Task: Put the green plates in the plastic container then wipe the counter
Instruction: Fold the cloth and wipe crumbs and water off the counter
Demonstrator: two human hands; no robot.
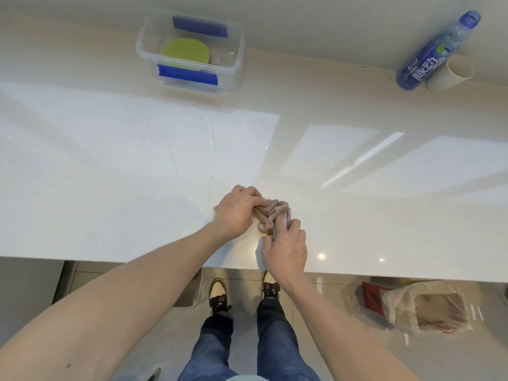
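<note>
my left hand (235,212) and my right hand (286,247) are both on the bunched pinkish cloth (270,215), which lies on the white counter (110,174) near its front edge, about the middle of my view. the left hand's fingers are curled round the cloth's left end, and the right hand pinches its near right end, fingers bent around the fabric. the two hands are close together, with the twisted cloth between them.

the green plates (185,52) lie inside the clear plastic container (239,45), which stands at the far side of the counter, left of centre, against the wall. the container has blue clips on its near and far sides and no lid on it. i cannot tell how many plates are stacked there.

far to the right, well apart from the container, a blue drink bottle (428,56) stands by the wall with a pale paper cup (450,74) just beside it.

below the counter edge i see my jeans and shoes on a tiled floor, and a plastic bag (423,309) to the right.
</note>
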